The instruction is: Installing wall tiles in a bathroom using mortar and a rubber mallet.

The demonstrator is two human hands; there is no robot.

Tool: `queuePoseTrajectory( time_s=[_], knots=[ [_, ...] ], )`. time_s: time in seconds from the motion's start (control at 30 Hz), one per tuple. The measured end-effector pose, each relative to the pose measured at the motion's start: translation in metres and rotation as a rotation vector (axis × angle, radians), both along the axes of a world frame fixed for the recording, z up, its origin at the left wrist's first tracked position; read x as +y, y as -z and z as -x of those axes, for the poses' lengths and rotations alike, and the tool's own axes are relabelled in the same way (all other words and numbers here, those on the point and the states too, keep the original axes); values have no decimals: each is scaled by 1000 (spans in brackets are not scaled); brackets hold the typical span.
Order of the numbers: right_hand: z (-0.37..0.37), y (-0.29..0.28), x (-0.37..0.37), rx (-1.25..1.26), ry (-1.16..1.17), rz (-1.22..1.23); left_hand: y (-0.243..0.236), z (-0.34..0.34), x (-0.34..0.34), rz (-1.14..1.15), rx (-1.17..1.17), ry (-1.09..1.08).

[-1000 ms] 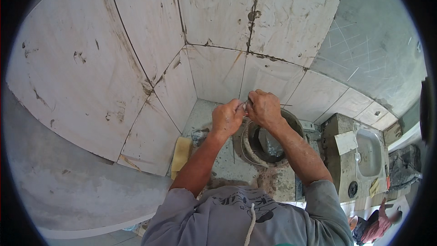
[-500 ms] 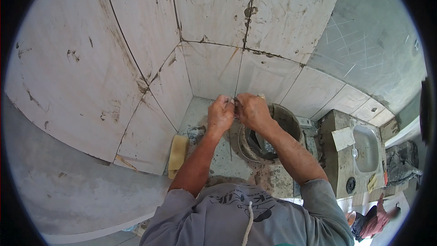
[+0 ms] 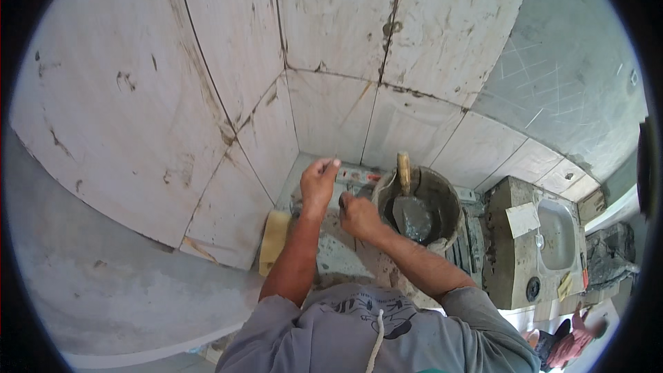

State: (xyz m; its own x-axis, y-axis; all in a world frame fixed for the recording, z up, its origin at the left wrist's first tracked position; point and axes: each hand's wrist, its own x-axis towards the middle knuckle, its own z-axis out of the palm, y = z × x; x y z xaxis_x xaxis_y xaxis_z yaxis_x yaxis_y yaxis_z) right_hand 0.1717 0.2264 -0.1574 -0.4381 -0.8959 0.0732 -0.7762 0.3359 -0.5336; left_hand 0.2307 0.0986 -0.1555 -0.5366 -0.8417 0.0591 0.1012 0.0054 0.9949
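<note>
My left hand (image 3: 319, 184) is raised close to the tiled corner, thumb and fingers pinched together; what they hold, if anything, is too small to make out. Lower and to its right, my right hand (image 3: 362, 218) is closed, with something dark at its fingertips that I cannot name. A mortar-smeared bucket (image 3: 452, 200) stands just right of my right hand. In it leans a trowel (image 3: 412, 218), its wooden handle (image 3: 404, 170) pointing up and its blade lying on wet grey mortar. A yellow sponge (image 3: 274, 240) lies left of my left forearm.
Large pale wall tiles (image 3: 331, 107) meet in a corner ahead, with dark joints and mortar smears. A whitish bar with red marks (image 3: 353, 177) lies along the wall foot. At right are a metal sink (image 3: 556, 235), a loose tile piece (image 3: 523, 217) and a person (image 3: 570, 345) farther off.
My hands, earlier together at the tile joint, have come apart. The right hand has dropped toward me, uncovering the trowel and bucket; the left has shifted slightly left.
</note>
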Motion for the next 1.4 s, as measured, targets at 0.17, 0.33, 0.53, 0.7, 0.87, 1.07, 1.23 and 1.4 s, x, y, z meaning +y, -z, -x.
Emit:
queuePoseTrajectory(
  time_s=[0.17,0.33,0.53,0.7,0.87,1.07,1.23,1.4],
  knots=[
    [0,36,2,110,-94,165,20,-5,-7,62,-32,-42],
    [12,-12,-7,45,-21,91,21,-6,-8,-89,18,41],
    [38,-13,-5,43,12,324,8,7,9,-213,113,142],
    [39,-16,-3,92,187,203,7,5,12,-152,-28,209],
    [43,-24,-4,56,132,290,19,5,9,-93,9,250],
    [47,-27,-1,-39,96,345,8,8,14,-115,77,250],
    [54,-34,5,-84,87,333,3,15,11,-68,16,252],
    [68,-34,9,-181,122,410,-11,32,12,-56,-12,292]
  ],
)
